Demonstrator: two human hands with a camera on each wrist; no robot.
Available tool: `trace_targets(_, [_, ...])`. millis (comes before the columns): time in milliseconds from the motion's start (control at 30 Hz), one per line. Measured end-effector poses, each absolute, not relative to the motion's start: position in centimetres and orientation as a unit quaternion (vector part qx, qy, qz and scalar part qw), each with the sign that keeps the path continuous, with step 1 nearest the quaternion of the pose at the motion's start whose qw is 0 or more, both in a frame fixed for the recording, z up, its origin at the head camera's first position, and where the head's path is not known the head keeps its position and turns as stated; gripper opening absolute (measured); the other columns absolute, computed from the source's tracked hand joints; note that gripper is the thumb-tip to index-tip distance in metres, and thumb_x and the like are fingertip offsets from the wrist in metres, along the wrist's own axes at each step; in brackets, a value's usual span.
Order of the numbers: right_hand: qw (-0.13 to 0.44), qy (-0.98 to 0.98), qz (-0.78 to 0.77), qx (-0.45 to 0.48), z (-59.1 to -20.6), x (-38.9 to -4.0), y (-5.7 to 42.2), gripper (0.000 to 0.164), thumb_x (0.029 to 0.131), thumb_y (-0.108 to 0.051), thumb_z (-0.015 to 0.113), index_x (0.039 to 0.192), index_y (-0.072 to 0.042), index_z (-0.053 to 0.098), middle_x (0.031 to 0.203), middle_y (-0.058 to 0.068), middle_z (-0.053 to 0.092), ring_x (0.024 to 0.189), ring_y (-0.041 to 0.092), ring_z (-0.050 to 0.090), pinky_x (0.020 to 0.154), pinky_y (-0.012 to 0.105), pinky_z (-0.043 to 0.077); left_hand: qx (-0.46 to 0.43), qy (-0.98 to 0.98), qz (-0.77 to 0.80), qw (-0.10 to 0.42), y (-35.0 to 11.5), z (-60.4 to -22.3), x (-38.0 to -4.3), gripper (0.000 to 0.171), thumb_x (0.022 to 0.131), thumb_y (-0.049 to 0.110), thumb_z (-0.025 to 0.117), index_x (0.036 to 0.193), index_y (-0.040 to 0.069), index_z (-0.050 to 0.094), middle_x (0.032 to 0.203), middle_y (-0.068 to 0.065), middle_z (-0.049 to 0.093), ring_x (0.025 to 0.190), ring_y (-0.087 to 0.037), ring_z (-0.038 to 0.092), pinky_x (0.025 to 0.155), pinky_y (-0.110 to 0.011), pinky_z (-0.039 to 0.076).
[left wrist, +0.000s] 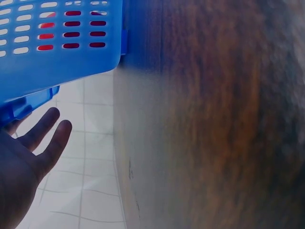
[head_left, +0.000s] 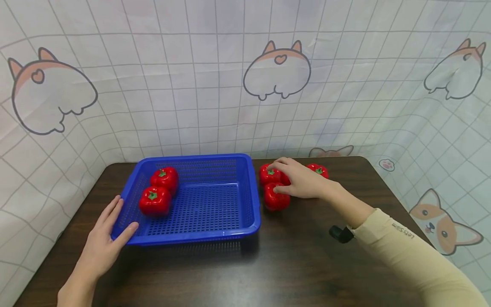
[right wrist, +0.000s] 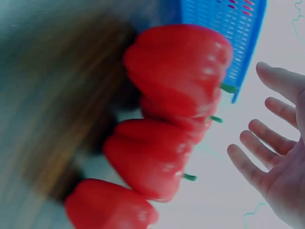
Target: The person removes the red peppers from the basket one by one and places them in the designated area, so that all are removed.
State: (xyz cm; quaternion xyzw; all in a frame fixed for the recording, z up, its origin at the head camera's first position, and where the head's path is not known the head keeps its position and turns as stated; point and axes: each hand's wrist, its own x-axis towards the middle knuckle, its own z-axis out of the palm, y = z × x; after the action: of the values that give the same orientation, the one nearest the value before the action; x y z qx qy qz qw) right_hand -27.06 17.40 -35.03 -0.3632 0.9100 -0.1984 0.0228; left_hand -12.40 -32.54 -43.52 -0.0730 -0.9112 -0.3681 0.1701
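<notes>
A blue plastic basket [head_left: 192,234] stands on the table with two red bell peppers [head_left: 155,201] in its left part. My left hand [head_left: 101,241] rests at the basket's front left corner, thumb over the rim and fingers along the left side. Its fingers [left wrist: 52,138] look straight and spread in the left wrist view. To the right of the basket, several red bell peppers [head_left: 277,198] with green stems stand close together. Just above them hovers my right hand [head_left: 301,177], its fingers spread. In the right wrist view a gap separates this hand from the peppers [right wrist: 152,157].
A dark wooden table [head_left: 291,264] lies under everything. Behind it and along the sides hangs a white grid-patterned cloth [head_left: 215,106] with dog drawings. A small black object [head_left: 341,234] shows beside the right sleeve.
</notes>
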Motion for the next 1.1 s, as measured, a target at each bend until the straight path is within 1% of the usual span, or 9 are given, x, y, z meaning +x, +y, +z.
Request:
trace_targets(200, [0.011,0.9,-0.187,-0.394,-33.2,-28.6,15.4,0.046,0.094,-0.02,0.075,0.135,-0.005,0.062,0.135,0.013,0.058,0.128,0.031,0.052,0.106,0.051,0.046,-0.074,-0.91,-0.37,0.171,-32.5,-43.5,-12.5,0.076,0.1,0.027,0.067,0.162,0.007,0.029,0.168,-0.014,0.022,0.147,-0.052,0.024,0.111,-0.074,0.019])
trace_targets(500, [0.025,0.89,-0.166,-0.425,-31.6,-29.6,11.7,0.043,0.097,-0.02,0.073,0.135,-0.004,0.062,0.133,0.014,0.06,0.124,0.031,0.056,0.103,0.048,0.047,-0.074,-0.909,-0.371,0.174,-32.6,-43.5,-12.5,0.075,0.099,0.026,0.067,0.162,0.006,0.03,0.168,-0.013,0.022,0.147,-0.051,0.024,0.116,-0.068,0.017])
trace_targets(567, [0.029,0.889,-0.156,-0.43,-31.5,-29.9,10.9,0.043,0.097,-0.022,0.072,0.135,-0.006,0.061,0.13,0.015,0.06,0.113,0.029,0.06,0.097,0.045,0.049,-0.073,-0.91,-0.369,0.175,-32.6,-43.5,-12.5,0.075,0.099,0.026,0.068,0.161,0.006,0.03,0.168,-0.013,0.023,0.148,-0.05,0.025,0.12,-0.061,0.016])
trace_targets(633, [0.032,0.888,-0.148,-0.434,-31.4,-30.0,10.1,0.043,0.098,-0.022,0.072,0.136,-0.007,0.061,0.13,0.014,0.061,0.107,0.027,0.061,0.095,0.043,0.05,-0.074,-0.909,-0.371,0.175,-32.7,-43.6,-12.5,0.075,0.099,0.025,0.068,0.161,0.005,0.031,0.168,-0.014,0.023,0.148,-0.05,0.024,0.118,-0.064,0.017])
trace_targets(733, [0.039,0.887,-0.133,-0.44,-31.3,-30.2,8.8,0.043,0.098,-0.024,0.071,0.137,-0.008,0.061,0.131,0.012,0.06,0.11,0.027,0.062,0.098,0.043,0.05,-0.075,-0.909,-0.372,0.175,-32.7,-43.6,-12.5,0.075,0.099,0.025,0.068,0.161,0.005,0.031,0.168,-0.014,0.023,0.147,-0.051,0.025,0.118,-0.065,0.017])
trace_targets(800, [0.039,0.886,-0.125,-0.444,-31.1,-30.3,7.9,0.044,0.098,-0.024,0.07,0.138,-0.009,0.061,0.135,0.009,0.06,0.123,0.027,0.058,0.106,0.043,0.046,-0.076,-0.907,-0.375,0.175,-32.6,-43.6,-12.5,0.075,0.099,0.025,0.068,0.161,0.004,0.03,0.168,-0.014,0.022,0.147,-0.052,0.024,0.114,-0.071,0.018])
trace_targets(833, [0.04,0.886,-0.123,-0.446,-31.1,-30.4,7.5,0.044,0.099,-0.025,0.07,0.139,-0.009,0.06,0.137,0.009,0.059,0.129,0.027,0.055,0.109,0.043,0.044,-0.076,-0.907,-0.375,0.175,-32.6,-43.6,-12.5,0.075,0.099,0.025,0.068,0.161,0.005,0.03,0.168,-0.014,0.022,0.147,-0.052,0.024,0.115,-0.069,0.017])
trace_targets(1033, [0.04,0.877,-0.123,-0.462,-30.6,-30.8,4.8,0.047,0.099,-0.024,0.07,0.141,-0.008,0.059,0.14,0.01,0.059,0.131,0.025,0.054,0.11,0.04,0.043,-0.076,-0.907,-0.374,0.176,-32.6,-43.6,-12.5,0.075,0.099,0.025,0.068,0.161,0.005,0.031,0.168,-0.014,0.023,0.147,-0.051,0.025,0.117,-0.066,0.017])
trace_targets(1100, [0.039,0.875,-0.12,-0.468,-30.6,-30.8,3.8,0.047,0.099,-0.025,0.07,0.141,-0.008,0.058,0.14,0.009,0.06,0.129,0.024,0.056,0.108,0.038,0.043,-0.077,-0.907,-0.375,0.176,-32.6,-43.6,-12.6,0.075,0.099,0.025,0.068,0.161,0.005,0.031,0.168,-0.014,0.023,0.147,-0.051,0.024,0.115,-0.07,0.017])
